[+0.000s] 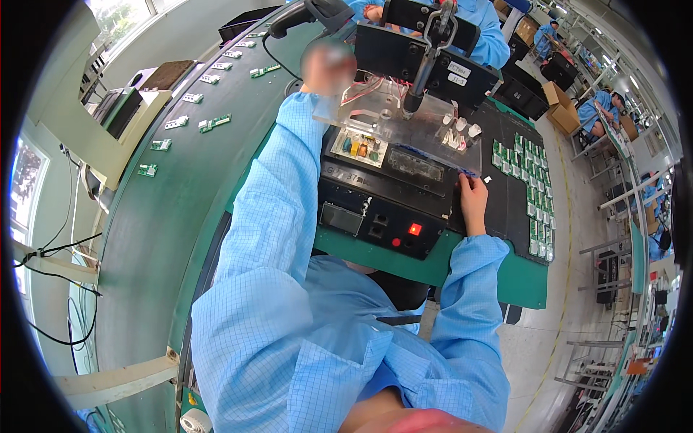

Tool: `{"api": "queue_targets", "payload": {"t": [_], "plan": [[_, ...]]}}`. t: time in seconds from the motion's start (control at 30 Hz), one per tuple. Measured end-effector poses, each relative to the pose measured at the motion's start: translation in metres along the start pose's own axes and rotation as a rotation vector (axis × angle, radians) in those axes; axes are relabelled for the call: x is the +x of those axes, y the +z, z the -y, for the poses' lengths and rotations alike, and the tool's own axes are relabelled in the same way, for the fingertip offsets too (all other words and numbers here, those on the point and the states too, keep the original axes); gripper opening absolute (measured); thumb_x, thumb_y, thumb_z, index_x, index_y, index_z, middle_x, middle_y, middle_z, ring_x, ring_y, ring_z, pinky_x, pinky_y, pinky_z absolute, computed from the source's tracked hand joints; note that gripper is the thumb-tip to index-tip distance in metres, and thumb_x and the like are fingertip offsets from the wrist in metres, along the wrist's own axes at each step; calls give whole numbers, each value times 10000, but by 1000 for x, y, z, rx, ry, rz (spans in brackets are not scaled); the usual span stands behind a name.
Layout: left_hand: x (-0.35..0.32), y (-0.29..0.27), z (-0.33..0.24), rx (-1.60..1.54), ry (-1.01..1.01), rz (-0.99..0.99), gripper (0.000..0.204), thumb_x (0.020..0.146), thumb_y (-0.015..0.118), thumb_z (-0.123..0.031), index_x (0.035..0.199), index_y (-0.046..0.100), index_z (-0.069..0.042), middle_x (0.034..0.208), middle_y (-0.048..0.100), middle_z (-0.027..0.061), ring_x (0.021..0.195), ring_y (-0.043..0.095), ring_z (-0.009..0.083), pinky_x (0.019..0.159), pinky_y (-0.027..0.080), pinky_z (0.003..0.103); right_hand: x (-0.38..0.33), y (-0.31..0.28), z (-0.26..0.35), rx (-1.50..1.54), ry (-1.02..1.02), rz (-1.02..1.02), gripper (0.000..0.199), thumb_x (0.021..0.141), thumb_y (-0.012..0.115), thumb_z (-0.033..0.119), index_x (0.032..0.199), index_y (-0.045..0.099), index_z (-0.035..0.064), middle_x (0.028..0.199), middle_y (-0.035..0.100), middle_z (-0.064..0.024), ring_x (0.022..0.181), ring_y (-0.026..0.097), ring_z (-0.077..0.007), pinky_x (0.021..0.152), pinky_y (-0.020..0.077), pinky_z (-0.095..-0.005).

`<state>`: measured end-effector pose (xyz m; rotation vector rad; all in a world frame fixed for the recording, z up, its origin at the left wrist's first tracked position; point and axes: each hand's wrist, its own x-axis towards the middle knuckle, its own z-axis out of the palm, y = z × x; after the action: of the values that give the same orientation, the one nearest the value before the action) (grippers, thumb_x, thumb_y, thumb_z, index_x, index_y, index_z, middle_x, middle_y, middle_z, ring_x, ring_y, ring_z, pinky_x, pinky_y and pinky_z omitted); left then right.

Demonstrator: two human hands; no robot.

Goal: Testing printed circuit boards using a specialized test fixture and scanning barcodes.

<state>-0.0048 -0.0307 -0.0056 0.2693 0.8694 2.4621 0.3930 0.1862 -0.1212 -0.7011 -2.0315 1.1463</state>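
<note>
Head view: at upper centre of the frame, the left hand is blurred just below the handheld scanner, so its grip cannot be told. Right of centre, well apart from it, the right hand has fingertips at the corner of the clear plate; whether they clamp it is unclear. Below that plate, near centre, a component-filled circuit board lies on the black test fixture.

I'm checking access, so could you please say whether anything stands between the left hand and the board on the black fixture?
Yes: in this view, the clear plate lies across the straight line from the left hand to the board.
</note>
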Motion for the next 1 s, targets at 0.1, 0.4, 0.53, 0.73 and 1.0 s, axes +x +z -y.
{"api": "queue_targets", "payload": {"t": [0.1,0.4,0.53,0.73,1.0], "plan": [[-15,2,-4,-27,42,-12,270,872,548,-194,982,570,52,1003,618,244,940,617,363,824,526,522,0,-1,1,-30,-25,6,196,984,639,192,1004,687,3,733,664,-38,681,582,-87,632,451,-280],[-9,-3,-9,166,-29,-99,225,1034,620,-177,1128,633,27,1103,710,173,972,686,260,815,561,340,0,0,5,-72,-37,8,230,979,647,195,903,630,-22,734,679,-77,687,596,-117,639,463,-313],[-4,9,-9,88,16,-60,224,1033,612,-173,1120,629,33,1099,708,182,992,687,262,825,564,341,-1,-2,9,-76,-25,31,247,980,653,209,907,632,-26,733,678,-91,686,599,-125,642,466,-322],[-5,11,-17,51,-62,-81,203,972,595,-169,1012,602,30,968,665,180,862,647,271,816,557,400,-5,-3,19,-96,-46,39,252,981,662,222,942,657,-27,751,689,-97,691,603,-127,649,469,-319],[-10,15,-12,153,-43,-72,184,992,545,-166,1058,592,0,1044,660,190,903,642,251,805,567,368,-5,-1,19,-129,-81,33,251,983,660,219,967,669,-31,758,693,-100,693,598,-122,656,474,-316]]}}
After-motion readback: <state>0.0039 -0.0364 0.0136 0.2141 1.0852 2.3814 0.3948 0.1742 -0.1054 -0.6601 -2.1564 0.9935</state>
